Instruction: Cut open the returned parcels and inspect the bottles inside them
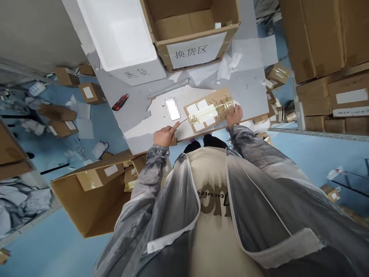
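A flat cardboard box [211,109] with labels, clear tape and handwriting lies at the front of the table. My right hand [234,114] is closed over its right end, knuckles up. Left of the box, my left hand [165,135] is closed with the index finger stretched along a thin, dark, pointed tool [183,120]. The tool's tip reaches the box's left end; its handle is hidden in my palm. Behind that hand lies a phone [173,109] with a bright, blurred screen. A red and black utility knife [120,102] rests farther left on the table.
At the back of the table [250,88] stand a white foam bin [121,38] and an open carton [190,48] with a handwritten sign. Crumpled paper [229,65] lies before them. A large open carton [95,207] stands below left. Stacked boxes [317,42] fill the right side.
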Demonstrator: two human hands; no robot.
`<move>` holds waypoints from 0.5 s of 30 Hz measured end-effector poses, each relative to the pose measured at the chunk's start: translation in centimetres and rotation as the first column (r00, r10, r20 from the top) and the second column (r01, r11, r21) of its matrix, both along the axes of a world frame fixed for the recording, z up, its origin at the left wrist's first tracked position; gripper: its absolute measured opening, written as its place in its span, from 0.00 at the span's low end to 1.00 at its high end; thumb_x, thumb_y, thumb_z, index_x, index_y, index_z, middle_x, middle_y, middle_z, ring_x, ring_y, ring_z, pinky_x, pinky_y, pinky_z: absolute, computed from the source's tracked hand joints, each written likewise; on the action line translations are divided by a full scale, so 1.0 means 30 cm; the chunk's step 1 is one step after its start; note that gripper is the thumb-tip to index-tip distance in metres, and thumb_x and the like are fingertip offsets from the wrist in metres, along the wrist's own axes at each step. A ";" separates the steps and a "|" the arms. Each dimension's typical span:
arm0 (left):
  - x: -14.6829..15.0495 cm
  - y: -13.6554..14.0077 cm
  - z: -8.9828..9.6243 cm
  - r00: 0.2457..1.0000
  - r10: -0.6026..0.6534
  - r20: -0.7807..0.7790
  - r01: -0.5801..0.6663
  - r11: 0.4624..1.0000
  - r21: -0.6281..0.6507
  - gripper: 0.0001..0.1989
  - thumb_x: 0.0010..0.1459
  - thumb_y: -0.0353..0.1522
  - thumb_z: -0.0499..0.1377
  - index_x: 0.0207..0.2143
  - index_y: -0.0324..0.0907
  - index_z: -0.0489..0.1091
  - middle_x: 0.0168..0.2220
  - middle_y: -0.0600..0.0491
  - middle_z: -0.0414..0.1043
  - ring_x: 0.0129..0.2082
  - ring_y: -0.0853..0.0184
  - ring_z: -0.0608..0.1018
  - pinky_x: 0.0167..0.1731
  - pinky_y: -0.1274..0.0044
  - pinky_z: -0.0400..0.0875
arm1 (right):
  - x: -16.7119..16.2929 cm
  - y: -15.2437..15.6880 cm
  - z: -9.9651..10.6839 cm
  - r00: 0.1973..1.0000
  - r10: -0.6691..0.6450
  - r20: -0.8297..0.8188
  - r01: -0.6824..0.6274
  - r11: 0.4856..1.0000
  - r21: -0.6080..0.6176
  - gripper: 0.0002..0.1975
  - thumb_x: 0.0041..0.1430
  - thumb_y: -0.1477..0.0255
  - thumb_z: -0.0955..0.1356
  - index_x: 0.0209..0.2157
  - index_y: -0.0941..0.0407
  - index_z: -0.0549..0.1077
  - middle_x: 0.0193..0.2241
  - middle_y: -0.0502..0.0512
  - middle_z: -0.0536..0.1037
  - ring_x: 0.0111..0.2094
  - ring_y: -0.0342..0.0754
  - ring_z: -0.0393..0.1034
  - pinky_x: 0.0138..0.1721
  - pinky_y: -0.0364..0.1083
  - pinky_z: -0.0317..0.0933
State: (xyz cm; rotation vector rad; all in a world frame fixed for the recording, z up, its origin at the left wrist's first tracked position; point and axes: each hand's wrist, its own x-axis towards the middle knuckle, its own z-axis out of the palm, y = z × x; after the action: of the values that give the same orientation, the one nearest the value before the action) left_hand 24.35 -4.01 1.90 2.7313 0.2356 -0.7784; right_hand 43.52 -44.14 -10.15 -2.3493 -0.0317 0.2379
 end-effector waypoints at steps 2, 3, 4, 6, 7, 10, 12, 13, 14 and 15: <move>-0.062 -0.044 -0.030 0.975 0.219 0.042 -0.216 0.975 -0.059 0.35 0.88 0.41 0.54 0.90 0.47 0.72 0.59 0.34 0.91 0.54 0.45 0.89 0.54 0.64 0.83 | 0.011 0.052 0.037 0.998 0.011 0.061 -0.004 0.993 -0.118 0.41 0.90 0.48 0.62 0.87 0.62 0.68 0.90 0.80 0.62 0.94 0.82 0.44 0.92 0.88 0.40; -0.080 -0.078 -0.047 0.949 0.310 0.050 -0.303 0.946 -0.112 0.35 0.88 0.42 0.54 0.90 0.45 0.72 0.59 0.36 0.92 0.55 0.45 0.90 0.56 0.65 0.84 | 0.024 0.089 0.055 0.994 0.090 0.059 -0.080 0.983 -0.163 0.41 0.89 0.48 0.64 0.88 0.59 0.67 0.92 0.75 0.58 0.96 0.81 0.38 0.92 0.87 0.36; -0.089 -0.114 -0.065 0.921 0.387 0.050 -0.373 0.911 -0.174 0.36 0.89 0.44 0.55 0.90 0.44 0.72 0.58 0.38 0.93 0.55 0.46 0.91 0.58 0.66 0.85 | 0.042 0.132 0.070 0.969 0.241 0.045 -0.228 0.954 -0.193 0.41 0.88 0.48 0.66 0.88 0.56 0.67 0.93 0.69 0.57 0.96 0.79 0.34 0.93 0.87 0.34; -0.084 -0.185 -0.099 0.869 0.494 0.014 -0.470 0.834 -0.289 0.36 0.89 0.45 0.58 0.90 0.43 0.71 0.56 0.41 0.95 0.53 0.48 0.93 0.58 0.66 0.88 | 0.088 0.224 0.091 0.825 0.565 0.006 -0.550 0.806 -0.221 0.42 0.85 0.46 0.68 0.89 0.49 0.68 0.94 0.57 0.57 0.97 0.75 0.32 0.94 0.86 0.32; -0.075 -0.214 -0.113 0.846 0.534 -0.007 -0.507 0.798 -0.326 0.36 0.89 0.45 0.59 0.90 0.43 0.71 0.54 0.43 0.95 0.51 0.49 0.94 0.58 0.66 0.88 | 0.114 0.269 0.097 0.737 0.676 -0.010 -0.660 0.716 -0.228 0.43 0.84 0.44 0.69 0.89 0.46 0.68 0.95 0.54 0.57 0.97 0.75 0.32 0.94 0.86 0.31; -0.036 -0.265 -0.142 0.792 0.609 -0.037 -0.574 0.723 -0.385 0.35 0.88 0.41 0.61 0.90 0.43 0.71 0.54 0.44 0.96 0.48 0.51 0.95 0.58 0.66 0.90 | 0.187 0.366 0.099 0.555 0.828 -0.072 -0.820 0.531 -0.216 0.46 0.83 0.40 0.69 0.90 0.48 0.69 0.95 0.54 0.57 0.97 0.78 0.33 0.94 0.86 0.25; -0.011 -0.274 -0.150 0.773 0.635 -0.024 -0.587 0.699 -0.408 0.35 0.88 0.39 0.60 0.90 0.43 0.71 0.54 0.46 0.96 0.50 0.53 0.95 0.60 0.67 0.90 | 0.225 0.395 0.099 0.531 0.840 -0.111 -0.844 0.512 -0.163 0.48 0.82 0.35 0.69 0.88 0.48 0.72 0.93 0.54 0.61 0.96 0.78 0.37 0.94 0.86 0.26; 0.001 -0.275 -0.152 0.770 0.638 -0.020 -0.586 0.695 -0.416 0.35 0.88 0.39 0.60 0.90 0.43 0.71 0.53 0.46 0.96 0.51 0.53 0.95 0.61 0.67 0.89 | 0.240 0.400 0.102 0.540 0.833 -0.124 -0.841 0.526 -0.130 0.48 0.81 0.32 0.70 0.87 0.46 0.73 0.92 0.53 0.64 0.96 0.78 0.41 0.95 0.84 0.28; 0.013 -0.275 -0.154 0.774 0.633 -0.017 -0.580 0.698 -0.419 0.34 0.88 0.39 0.60 0.90 0.43 0.71 0.53 0.46 0.96 0.53 0.52 0.95 0.63 0.67 0.89 | 0.252 0.400 0.107 0.556 0.821 -0.133 -0.831 0.546 -0.103 0.49 0.79 0.28 0.70 0.85 0.44 0.75 0.91 0.52 0.67 0.95 0.77 0.44 0.95 0.83 0.30; 0.024 -0.275 -0.154 0.783 0.622 -0.014 -0.570 0.708 -0.417 0.34 0.88 0.39 0.61 0.90 0.43 0.71 0.54 0.46 0.96 0.56 0.51 0.95 0.65 0.66 0.88 | 0.261 0.398 0.112 0.572 0.808 -0.140 -0.820 0.565 -0.085 0.50 0.76 0.26 0.71 0.84 0.43 0.77 0.90 0.51 0.69 0.95 0.77 0.46 0.96 0.81 0.32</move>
State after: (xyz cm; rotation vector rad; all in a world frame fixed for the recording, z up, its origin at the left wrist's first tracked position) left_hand 25.07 -12.25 -2.71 2.0943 0.7960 -0.3970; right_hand 51.36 -32.21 -6.78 -2.2852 -1.1348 0.8191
